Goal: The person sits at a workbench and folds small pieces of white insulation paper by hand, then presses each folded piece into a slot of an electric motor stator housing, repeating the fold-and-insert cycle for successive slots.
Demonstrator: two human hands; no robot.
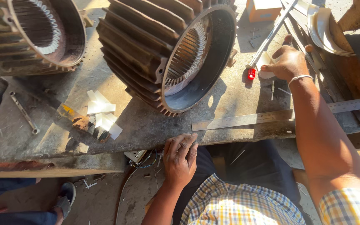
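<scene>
My left hand (181, 156) rests on the near edge of the worn workbench (146, 129), fingers curled, holding nothing. My right hand (288, 62) reaches across the bench and presses on a white strip of paper (266, 66), fingers closed around its edge. Just left of that hand lies a long tool with a red handle end (251, 73). A finned motor stator housing (167, 54) lies on its side in the middle of the bench, its open end towards me. A long steel ruler (246, 120) lies flat under my right forearm.
A second stator housing (34, 33) lies at the far left. Cut white paper pieces (101, 114) and a spanner (23, 112) lie on the bench's left part. An orange box (263, 10) and curved metal sheets (326, 29) sit at the back right. Another person's sandalled foot (65, 200) is at lower left.
</scene>
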